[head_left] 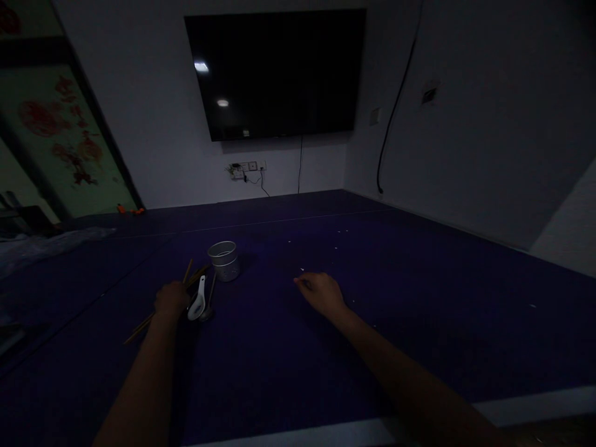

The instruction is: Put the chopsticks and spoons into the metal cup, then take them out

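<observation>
My left hand [171,299] is closed around wooden chopsticks [138,328], whose ends stick out on both sides of the fist. Just right of it lie a white spoon [198,304] and a thin-handled metal ladle [207,310], side by side. Behind them an open metal utensil holder [226,264] stands upright, with more sticks beside its base. Over the purple surface, my right hand [322,293] has its thumb and fingers drawn together in a pinch. Whatever may be between those fingertips is too small to make out. A tiny white bit [302,269] lies just beyond them.
Small white scraps [336,248] are scattered on the purple surface [261,360]. Clear plastic wrapping [56,243] lies at the left. A dark television [284,74] hangs on the back wall, above sockets and cables [246,167]. The room is dim.
</observation>
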Tool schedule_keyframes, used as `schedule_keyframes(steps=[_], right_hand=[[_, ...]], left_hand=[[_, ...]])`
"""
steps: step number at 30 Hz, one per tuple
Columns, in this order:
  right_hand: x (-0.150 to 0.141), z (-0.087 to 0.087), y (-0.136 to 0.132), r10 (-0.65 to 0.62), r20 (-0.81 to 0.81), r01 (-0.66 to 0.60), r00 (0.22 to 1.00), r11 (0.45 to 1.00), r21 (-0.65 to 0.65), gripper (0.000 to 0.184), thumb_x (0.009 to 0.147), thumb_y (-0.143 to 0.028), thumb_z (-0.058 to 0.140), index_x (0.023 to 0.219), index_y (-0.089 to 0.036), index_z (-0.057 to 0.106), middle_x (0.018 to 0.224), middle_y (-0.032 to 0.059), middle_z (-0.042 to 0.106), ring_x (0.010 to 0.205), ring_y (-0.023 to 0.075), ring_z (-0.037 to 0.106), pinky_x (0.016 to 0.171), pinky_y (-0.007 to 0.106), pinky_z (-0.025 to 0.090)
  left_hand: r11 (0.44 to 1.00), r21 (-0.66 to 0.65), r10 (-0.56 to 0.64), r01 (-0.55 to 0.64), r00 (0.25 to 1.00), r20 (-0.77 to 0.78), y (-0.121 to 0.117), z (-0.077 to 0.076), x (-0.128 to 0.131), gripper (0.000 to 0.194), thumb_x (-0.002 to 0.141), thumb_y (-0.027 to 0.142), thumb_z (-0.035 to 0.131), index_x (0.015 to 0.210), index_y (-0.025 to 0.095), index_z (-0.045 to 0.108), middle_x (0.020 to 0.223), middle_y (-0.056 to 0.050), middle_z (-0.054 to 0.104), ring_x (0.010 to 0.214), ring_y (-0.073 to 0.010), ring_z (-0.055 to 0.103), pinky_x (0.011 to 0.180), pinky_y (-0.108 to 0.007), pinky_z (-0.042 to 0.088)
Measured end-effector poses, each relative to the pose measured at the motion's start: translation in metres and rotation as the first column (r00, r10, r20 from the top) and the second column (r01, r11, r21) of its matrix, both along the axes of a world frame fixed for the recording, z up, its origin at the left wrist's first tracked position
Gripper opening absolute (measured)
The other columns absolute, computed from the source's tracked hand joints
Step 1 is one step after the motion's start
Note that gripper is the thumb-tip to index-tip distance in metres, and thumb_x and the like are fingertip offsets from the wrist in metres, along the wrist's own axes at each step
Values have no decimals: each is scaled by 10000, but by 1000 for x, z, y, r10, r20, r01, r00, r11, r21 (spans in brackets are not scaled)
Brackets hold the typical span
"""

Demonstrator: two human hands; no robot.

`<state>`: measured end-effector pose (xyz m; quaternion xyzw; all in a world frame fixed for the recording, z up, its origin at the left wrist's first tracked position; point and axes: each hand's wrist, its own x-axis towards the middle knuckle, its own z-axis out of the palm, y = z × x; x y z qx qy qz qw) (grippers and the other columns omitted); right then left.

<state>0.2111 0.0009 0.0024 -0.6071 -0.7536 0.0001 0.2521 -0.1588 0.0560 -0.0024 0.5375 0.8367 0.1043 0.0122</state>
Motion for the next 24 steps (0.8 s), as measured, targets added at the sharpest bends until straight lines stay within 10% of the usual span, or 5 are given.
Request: schedule_keyframes(steps=[14,24], right_hand=[[1,-5,3,15,-1,-15,1000,999,29,333,905,-396,424,852,-226,706,700,30,697,637,150,634,528,235,333],[0,-4,3,17,-7,-16,1000,999,51,321,903,-385,437,849,-224,709,693,33,695,618,150,623,525,237,330]], left_hand=[[986,-80,149,-148,989,2,-5,7,13,479,689,211,519,1142,63,570,1095,-261,623,1024,-368,599,764,-422,482],[890,326,278,-318,947,163,-26,30,33,411,720,114,522,1117,8,499,1160,-316,534,1064,-424,557,786,-522,474]])
